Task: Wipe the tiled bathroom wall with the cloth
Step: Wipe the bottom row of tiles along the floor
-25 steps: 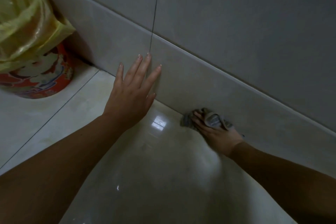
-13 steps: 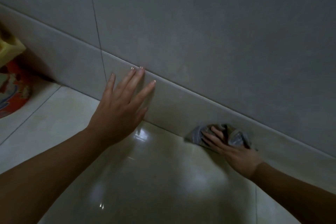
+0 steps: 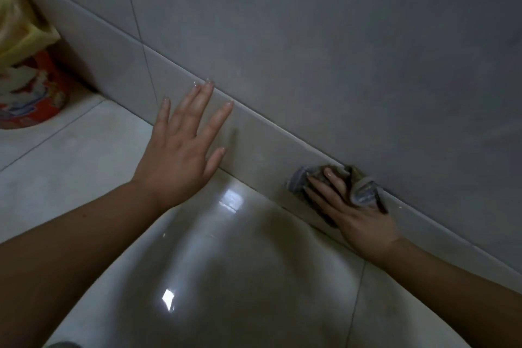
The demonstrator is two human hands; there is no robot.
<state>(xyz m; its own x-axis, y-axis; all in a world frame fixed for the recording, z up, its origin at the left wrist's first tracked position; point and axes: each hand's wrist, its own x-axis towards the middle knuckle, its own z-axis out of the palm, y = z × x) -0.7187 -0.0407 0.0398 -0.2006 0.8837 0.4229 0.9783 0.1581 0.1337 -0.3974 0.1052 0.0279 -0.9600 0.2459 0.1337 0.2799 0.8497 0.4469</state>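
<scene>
The grey tiled wall (image 3: 324, 45) fills the upper part of the head view, with a paler skirting strip (image 3: 262, 147) along its foot. My right hand (image 3: 350, 206) presses a crumpled grey cloth (image 3: 364, 192) flat against that strip, low at the right, fingers spread over the cloth. My left hand (image 3: 183, 147) lies flat and open on the same strip further left, fingertips at the strip's upper edge, holding nothing. Part of the cloth is hidden under my right palm.
A red patterned bin (image 3: 31, 93) lined with a yellow plastic bag (image 3: 17, 22) stands on the floor against the wall at the far left. The glossy pale floor tiles (image 3: 226, 277) spread below both arms and reflect light.
My right hand has slid the cloth rightward and slightly up along the skirting strip. My left hand stays braced on the wall, and the view has swung so the bin shows again at left.
</scene>
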